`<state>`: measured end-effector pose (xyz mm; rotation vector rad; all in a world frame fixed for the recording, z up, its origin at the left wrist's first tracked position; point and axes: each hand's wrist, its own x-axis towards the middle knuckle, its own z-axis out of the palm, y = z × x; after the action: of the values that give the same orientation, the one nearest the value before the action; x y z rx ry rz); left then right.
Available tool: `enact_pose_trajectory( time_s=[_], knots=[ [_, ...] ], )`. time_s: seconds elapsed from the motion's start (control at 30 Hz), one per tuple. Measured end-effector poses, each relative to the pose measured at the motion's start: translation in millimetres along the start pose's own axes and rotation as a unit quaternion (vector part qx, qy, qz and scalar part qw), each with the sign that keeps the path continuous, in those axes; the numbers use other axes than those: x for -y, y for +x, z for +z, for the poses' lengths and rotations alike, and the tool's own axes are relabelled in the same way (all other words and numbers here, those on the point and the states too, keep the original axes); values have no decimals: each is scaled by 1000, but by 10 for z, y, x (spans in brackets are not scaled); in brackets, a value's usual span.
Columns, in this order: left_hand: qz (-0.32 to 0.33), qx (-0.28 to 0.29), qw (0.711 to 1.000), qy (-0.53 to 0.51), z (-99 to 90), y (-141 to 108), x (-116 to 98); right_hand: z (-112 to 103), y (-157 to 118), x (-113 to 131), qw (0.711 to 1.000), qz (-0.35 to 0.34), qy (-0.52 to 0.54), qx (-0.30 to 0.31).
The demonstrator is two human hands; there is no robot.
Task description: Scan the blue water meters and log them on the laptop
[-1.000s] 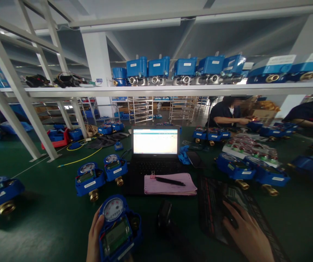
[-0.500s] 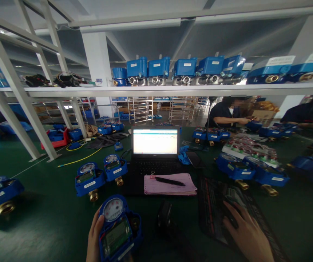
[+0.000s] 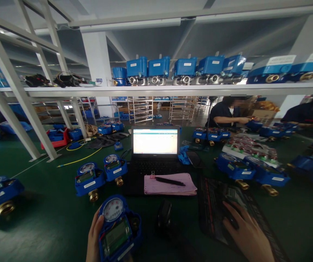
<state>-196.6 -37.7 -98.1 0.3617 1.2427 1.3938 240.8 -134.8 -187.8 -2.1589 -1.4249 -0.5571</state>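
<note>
A blue water meter with a round dial and an uncovered display board is tilted toward me at the front of the bench. My left hand grips its left side, thumb on the rim by the dial. Over on the right, my right hand is closed over a black computer mouse on a dark printed mouse pad. Between the hands stands a black handheld scanner. Behind it, a pink notepad carries a black pen and a binder clip, in front of a lit laptop.
More blue meters flank the laptop, such as one at left and one at right. A white shelf with boxed meters crosses above. A yellow cable lies at left. Two people work across the bench at right.
The digits on the meter's display look different, and the laptop page looks slightly changed. Both my hands stay in place. A co-worker's hands at far right have shifted slightly.
</note>
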Motion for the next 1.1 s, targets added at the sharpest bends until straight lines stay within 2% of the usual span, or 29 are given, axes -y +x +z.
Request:
enact_pose_trajectory(
  time_s=[0.27,0.43,0.57,0.83,1.1],
  knots=[
    [-39,-1,999,3,-50,88,4,-20,2,13,1000,8,-15,1],
    [-3,-4,1000,16,-60,94,30,-32,10,21,1000,7,-20,-4],
    [-9,8,1000,13,-63,90,38,2,0,-3,1000,0,-24,5],
    [14,-8,1000,20,-69,113,43,1,-3,13,1000,4,-27,10],
    [-4,10,1000,12,-59,93,44,10,-3,8,1000,3,-14,13]
  ],
)
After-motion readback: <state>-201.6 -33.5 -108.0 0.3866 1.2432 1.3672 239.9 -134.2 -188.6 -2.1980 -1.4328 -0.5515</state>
